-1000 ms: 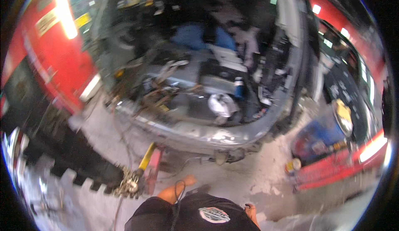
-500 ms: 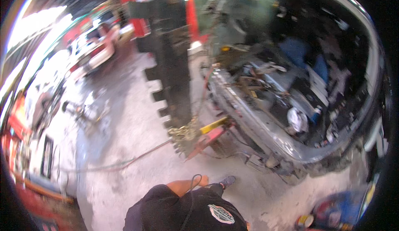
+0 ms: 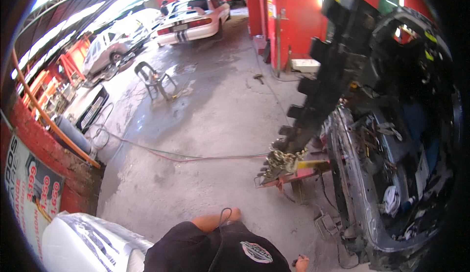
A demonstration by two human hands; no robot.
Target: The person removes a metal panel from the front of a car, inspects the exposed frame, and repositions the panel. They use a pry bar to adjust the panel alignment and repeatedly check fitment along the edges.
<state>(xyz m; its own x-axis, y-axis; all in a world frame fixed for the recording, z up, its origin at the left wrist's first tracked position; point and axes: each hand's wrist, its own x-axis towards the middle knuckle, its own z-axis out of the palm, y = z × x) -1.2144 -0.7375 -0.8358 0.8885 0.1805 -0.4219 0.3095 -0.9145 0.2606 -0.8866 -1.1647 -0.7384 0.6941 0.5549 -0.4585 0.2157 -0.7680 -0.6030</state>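
My right hand (image 3: 303, 263) shows at the bottom edge beside my black shirt (image 3: 205, 247), its fingers closed round a small dark thing whose kind I cannot make out. Ahead of my body, what looks like my left hand (image 3: 236, 214) ends a bent forearm; its fingers are too small and hidden to read. A thin dark cord (image 3: 221, 240) runs down the shirt front. Neither hand touches the notched black metal post (image 3: 320, 93), which has a gold chain (image 3: 284, 160) round its foot.
A stripped car body (image 3: 342, 169) stands at the right. Hoses (image 3: 196, 157) cross the concrete floor toward a red and yellow beam (image 3: 306, 171). Left are a plastic chair (image 3: 154, 80), a red wall (image 3: 58, 169) and a plastic-covered light panel (image 3: 93, 240). A white car (image 3: 191, 22) stands farther off.
My view has swung left, so the post and car body now sit farther right. The chair, white car and left wall show more plainly. My right hand has come into view.
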